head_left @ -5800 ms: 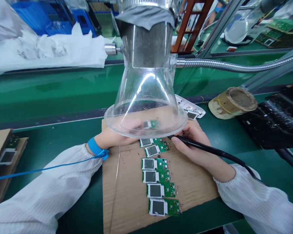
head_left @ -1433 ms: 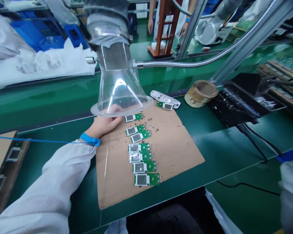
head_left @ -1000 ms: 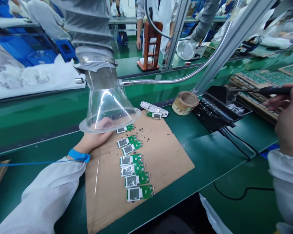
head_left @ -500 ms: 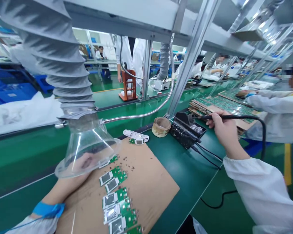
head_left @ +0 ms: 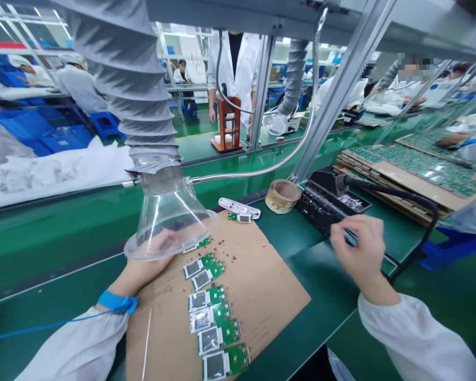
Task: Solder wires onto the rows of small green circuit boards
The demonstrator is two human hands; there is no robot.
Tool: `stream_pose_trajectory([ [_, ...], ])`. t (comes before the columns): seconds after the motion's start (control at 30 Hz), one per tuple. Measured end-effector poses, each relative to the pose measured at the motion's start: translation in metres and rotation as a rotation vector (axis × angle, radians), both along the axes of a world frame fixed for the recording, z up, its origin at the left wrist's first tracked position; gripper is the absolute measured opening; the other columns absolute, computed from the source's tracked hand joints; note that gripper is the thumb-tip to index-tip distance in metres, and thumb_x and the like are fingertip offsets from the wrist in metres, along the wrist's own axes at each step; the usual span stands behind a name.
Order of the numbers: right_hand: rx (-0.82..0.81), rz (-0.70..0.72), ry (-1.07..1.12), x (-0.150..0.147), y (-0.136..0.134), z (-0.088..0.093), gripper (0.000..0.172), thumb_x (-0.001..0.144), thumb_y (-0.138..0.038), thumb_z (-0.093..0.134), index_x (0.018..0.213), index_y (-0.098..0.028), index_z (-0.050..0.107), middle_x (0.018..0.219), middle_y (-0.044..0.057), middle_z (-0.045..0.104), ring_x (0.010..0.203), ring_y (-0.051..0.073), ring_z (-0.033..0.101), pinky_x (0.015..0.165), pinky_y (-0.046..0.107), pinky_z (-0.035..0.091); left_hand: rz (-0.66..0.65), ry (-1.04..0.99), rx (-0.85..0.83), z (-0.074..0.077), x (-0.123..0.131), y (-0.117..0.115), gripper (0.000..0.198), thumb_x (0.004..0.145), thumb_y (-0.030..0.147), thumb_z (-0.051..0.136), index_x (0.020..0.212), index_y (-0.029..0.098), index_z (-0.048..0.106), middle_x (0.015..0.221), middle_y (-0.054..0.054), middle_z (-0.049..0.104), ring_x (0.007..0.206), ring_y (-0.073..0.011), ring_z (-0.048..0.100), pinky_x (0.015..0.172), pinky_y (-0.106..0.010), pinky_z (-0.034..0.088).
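Observation:
Behind the clear plastic fume hood (head_left: pixel 170 211), my left hand (head_left: pixel 158 248) rests on the cardboard sheet (head_left: pixel 269 286). Its fingers are bent at the end of a green circuit board (head_left: pixel 198 244), seemingly gripping it; the hood's rim partly covers the fingertips. More circuit boards with small grey screens (head_left: pixel 216 365) lie in a column towards me. My right hand (head_left: pixel 359 251) is loosely curled in the air, with nothing visible in it, in front of the black soldering iron stand (head_left: pixel 319 209). The soldering iron (head_left: pixel 388 188) sits in that stand, its cable looping to the right.
A round tan container (head_left: pixel 283 197) stands left of the iron stand. Beside it lies a white casing (head_left: pixel 238 207) with a board. Stacked panels of boards (head_left: pixel 416 169) lie at the right. A metal post (head_left: pixel 341 90) rises behind. Co-workers are at surrounding benches.
My right hand has let go of the soldering iron, now in its stand, and moved down towards me. My left hand stays by the same board. The view has shifted.

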State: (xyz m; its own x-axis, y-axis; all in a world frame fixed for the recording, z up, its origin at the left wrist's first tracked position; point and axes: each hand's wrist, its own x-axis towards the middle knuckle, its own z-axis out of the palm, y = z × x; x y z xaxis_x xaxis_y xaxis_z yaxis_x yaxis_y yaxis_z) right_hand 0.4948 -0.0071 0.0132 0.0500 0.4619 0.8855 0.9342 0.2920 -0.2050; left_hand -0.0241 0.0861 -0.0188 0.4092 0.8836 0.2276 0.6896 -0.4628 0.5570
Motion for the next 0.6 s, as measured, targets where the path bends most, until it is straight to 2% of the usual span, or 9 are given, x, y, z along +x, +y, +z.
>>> stream_pose_trajectory([
  [0.07,-0.205,0.22,-0.108,-0.035,0.0,0.001,0.007,0.096,-0.023,0.074,0.098,-0.025,0.067,0.094,0.004,0.07,0.09,0.023,0.068,0.084,0.041,0.054,-0.004,-0.004,0.004,0.001,0.001,0.0,0.034,0.101,0.053,0.049,0.097,0.022,0.062,0.089,-0.004,0.073,0.079,-0.023,0.07,0.073,-0.034,0.055],
  [0.1,-0.324,0.298,-0.124,-0.051,0.004,0.004,0.006,0.1,-0.024,0.071,0.104,-0.025,0.067,0.1,0.006,0.07,0.096,0.024,0.068,0.087,0.041,0.056,-0.004,-0.002,0.001,0.001,0.001,0.0,0.034,0.101,0.053,0.049,0.098,0.022,0.062,0.09,-0.005,0.074,0.08,-0.0234,0.071,0.073,-0.034,0.055],
  [0.2,-0.546,0.41,-0.111,-0.09,0.029,0.015,0.017,0.105,-0.033,0.064,0.12,-0.024,0.064,0.119,0.011,0.067,0.116,0.029,0.065,0.099,0.049,0.057,0.016,0.019,-0.028,0.0,0.0,0.0,0.035,0.102,0.054,0.049,0.1,0.021,0.063,0.094,-0.007,0.075,0.083,-0.0253,0.072,0.076,-0.037,0.055],
  [0.3,-0.629,0.436,-0.133,-0.113,0.063,0.017,0.026,0.106,-0.038,0.062,0.126,-0.023,0.063,0.124,0.014,0.064,0.121,0.033,0.061,0.105,0.056,0.055,0.028,0.025,-0.038,-0.003,-0.002,0.002,0.036,0.101,0.054,0.049,0.101,0.021,0.063,0.097,-0.008,0.075,0.087,-0.0268,0.073,0.079,-0.04,0.056],
  [0.4,-0.673,0.425,-0.202,-0.125,0.091,0.007,0.03,0.103,-0.039,0.067,0.127,-0.02,0.066,0.124,0.015,0.063,0.118,0.036,0.058,0.104,0.059,0.054,0.015,0.003,-0.037,-0.005,-0.003,0.004,0.036,0.102,0.055,0.049,0.102,0.021,0.062,0.099,-0.009,0.075,0.088,-0.0266,0.072,0.08,-0.041,0.056],
  [0.6,-0.642,0.402,-0.174,-0.134,0.109,-0.016,0.021,0.102,-0.035,0.067,0.117,-0.022,0.068,0.126,0.015,0.059,0.119,0.036,0.054,0.105,0.059,0.051,0.033,0.003,-0.06,-0.003,-0.002,0.003,0.034,0.101,0.053,0.05,0.102,0.021,0.062,0.094,-0.007,0.073,0.083,-0.0241,0.069,0.077,-0.038,0.055],
])
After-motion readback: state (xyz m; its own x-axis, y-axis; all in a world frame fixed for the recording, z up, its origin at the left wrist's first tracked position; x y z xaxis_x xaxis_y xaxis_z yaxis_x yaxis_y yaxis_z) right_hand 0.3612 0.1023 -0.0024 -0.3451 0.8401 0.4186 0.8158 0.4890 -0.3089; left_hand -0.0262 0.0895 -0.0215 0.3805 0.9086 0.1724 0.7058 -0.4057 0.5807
